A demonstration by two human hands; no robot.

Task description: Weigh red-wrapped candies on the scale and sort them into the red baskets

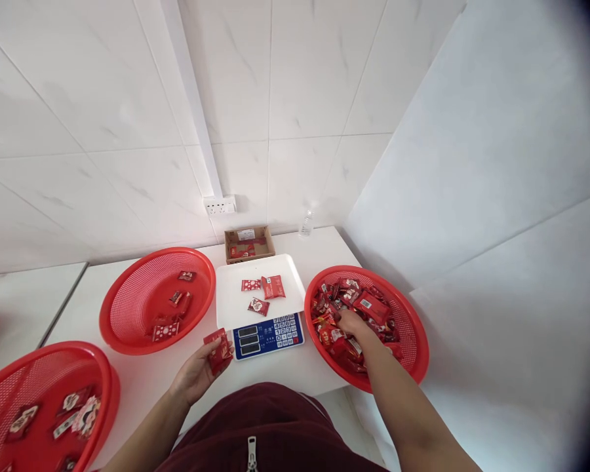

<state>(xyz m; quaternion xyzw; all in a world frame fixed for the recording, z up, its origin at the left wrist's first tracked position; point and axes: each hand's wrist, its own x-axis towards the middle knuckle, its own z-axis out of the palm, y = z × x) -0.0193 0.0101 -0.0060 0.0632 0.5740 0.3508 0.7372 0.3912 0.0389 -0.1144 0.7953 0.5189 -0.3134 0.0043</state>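
Observation:
My left hand [200, 373] holds a red packet [218, 351] beside the lower left corner of the scale. The blue scale [267, 336] has a white tray [233, 308], on which lie a larger red packet [274, 287], a dotted red packet [250, 285] and a small dark red packet [259, 306]. My right hand [350, 322] reaches into the right red basket [415, 328], among many red packets [371, 306]. Its fingers are bent down into the pile, and their tips are hidden there.
Two more red baskets stand at the left, one farther back [128, 295] and one nearer [109, 393], each with several packets. Behind the scale are a cardboard box [250, 259] with red packets and a clear bottle [306, 223]. A tiled wall rises behind the table.

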